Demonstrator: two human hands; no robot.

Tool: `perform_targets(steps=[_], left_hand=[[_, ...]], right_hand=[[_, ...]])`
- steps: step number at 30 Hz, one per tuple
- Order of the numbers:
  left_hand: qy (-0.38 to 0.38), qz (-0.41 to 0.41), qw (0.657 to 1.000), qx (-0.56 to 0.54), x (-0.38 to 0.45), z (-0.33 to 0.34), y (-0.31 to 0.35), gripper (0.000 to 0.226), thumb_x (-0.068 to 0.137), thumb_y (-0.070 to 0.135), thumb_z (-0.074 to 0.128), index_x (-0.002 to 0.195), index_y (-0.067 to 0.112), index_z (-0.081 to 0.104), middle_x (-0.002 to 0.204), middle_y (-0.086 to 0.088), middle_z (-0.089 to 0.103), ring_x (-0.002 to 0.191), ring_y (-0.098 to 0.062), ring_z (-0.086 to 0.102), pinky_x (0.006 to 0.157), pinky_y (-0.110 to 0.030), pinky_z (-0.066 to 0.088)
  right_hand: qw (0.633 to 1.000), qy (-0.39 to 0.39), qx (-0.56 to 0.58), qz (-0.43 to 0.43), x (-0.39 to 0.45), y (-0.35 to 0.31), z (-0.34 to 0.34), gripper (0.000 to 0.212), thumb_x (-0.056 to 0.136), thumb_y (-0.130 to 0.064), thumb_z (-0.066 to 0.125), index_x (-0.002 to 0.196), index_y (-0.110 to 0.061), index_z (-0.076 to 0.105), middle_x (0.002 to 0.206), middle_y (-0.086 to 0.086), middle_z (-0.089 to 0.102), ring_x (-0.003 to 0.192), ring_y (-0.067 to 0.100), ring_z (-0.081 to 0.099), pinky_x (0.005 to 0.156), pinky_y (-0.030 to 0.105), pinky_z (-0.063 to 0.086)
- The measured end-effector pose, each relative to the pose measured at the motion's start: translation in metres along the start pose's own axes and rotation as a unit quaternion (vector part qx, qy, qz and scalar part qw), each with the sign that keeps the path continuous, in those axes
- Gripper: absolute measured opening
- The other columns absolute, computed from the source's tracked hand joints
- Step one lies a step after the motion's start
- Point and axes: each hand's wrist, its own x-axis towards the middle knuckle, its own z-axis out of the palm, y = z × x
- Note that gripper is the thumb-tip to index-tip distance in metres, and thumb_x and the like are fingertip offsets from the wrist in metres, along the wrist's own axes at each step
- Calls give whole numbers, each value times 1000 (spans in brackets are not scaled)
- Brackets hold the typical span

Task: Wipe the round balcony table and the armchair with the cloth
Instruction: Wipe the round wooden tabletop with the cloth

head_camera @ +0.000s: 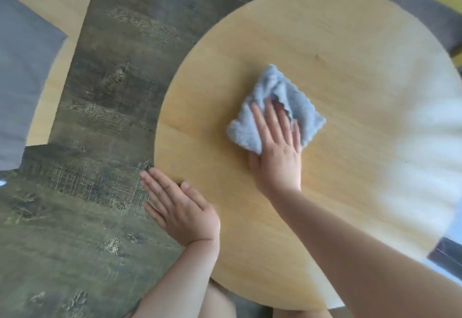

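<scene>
the round table (337,42) fills most of what i see, a pale wood disc lying under and ahead of both my hands, with a washed-out bright patch off to the right of my right hand. beyond my fingertips and to either side of them there is plenty of bare top, so i judge the wiping is under way with the table not finished. an armchair (22,67), grey cushion on light wood, sits well off to the left of my left hand across the dark plank floor (100,92); a second grey and yellow seat edge shows past the far rim, and i can't tell which one the task means.

the cloth (272,107), blue-grey and crumpled, lies near the middle of the top, directly under and ahead of my right hand (277,152). its longer spread runs diagonally, from left of my fingers toward the far right. the right hand is much nearer to it than the left.

that right hand is laid flat, fingers together and extended, palm pressing the near part of the cloth down rather than pinching it. my left hand (180,212) is flat too, fingers straight, holding nothing, resting over the near left rim of the table.
</scene>
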Motion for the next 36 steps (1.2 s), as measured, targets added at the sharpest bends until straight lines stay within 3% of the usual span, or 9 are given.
perform_targets(steps=[3,7,15,20,24,28,30,33,36], left_hand=[[-53,148,987,27,-2,-5,-6,57,99,28,24,153,12,13,159,-4,10,148,-20,9,119,-41,2],[-160,429,889,-15,-36,-7,10,52,101,29,23,152,22,16,160,0,13,148,-17,9,120,-37,2],[-129,352,926,46,-73,25,57,65,86,22,35,150,15,26,157,-4,24,146,-21,17,117,-44,7],[-115,375,915,95,-78,24,57,59,96,26,28,153,16,17,160,-3,12,148,-21,7,118,-42,0],[-174,512,839,59,-113,32,78,57,97,25,28,152,16,18,159,2,7,147,-19,5,118,-31,-5],[-157,529,828,104,-155,55,97,60,94,31,34,151,15,22,158,-3,23,145,-19,15,117,-36,2],[-135,514,837,127,-158,58,96,62,93,34,29,152,16,20,158,-2,21,146,-18,16,117,-41,5],[-125,523,831,143,-160,58,96,59,97,33,23,153,16,16,160,0,15,147,-17,13,118,-45,7],[-124,517,834,145,-164,59,98,57,100,33,19,154,17,12,161,1,11,148,-16,8,118,-45,5]], right_hand=[[978,59,21,199,-82,31,-6,88,70,-23,47,152,-23,15,160,1,15,148,19,6,120,40,2],[999,-13,-26,43,-124,46,-8,87,71,-17,51,152,-18,19,160,2,11,148,24,8,119,43,7],[997,22,-70,10,-119,87,-2,74,83,-46,57,148,-41,23,159,11,17,147,30,9,112,63,9],[952,138,33,272,-204,163,-16,76,76,-6,46,148,-27,31,156,4,26,146,20,16,116,49,22],[835,265,129,464,-203,186,-37,84,73,17,45,148,-20,34,156,4,27,145,18,19,116,44,24],[969,155,104,160,-169,148,-24,76,79,-1,64,147,-20,35,155,4,29,144,19,22,118,38,15],[989,113,38,89,-176,164,-15,67,83,-20,64,145,-25,39,152,3,36,139,23,34,118,43,16],[975,115,-3,188,-204,211,-23,71,82,-18,58,147,-31,35,155,2,30,143,23,25,118,47,14],[881,218,139,396,-201,229,-48,76,80,5,48,145,-31,37,158,-4,21,145,16,16,108,29,33]])
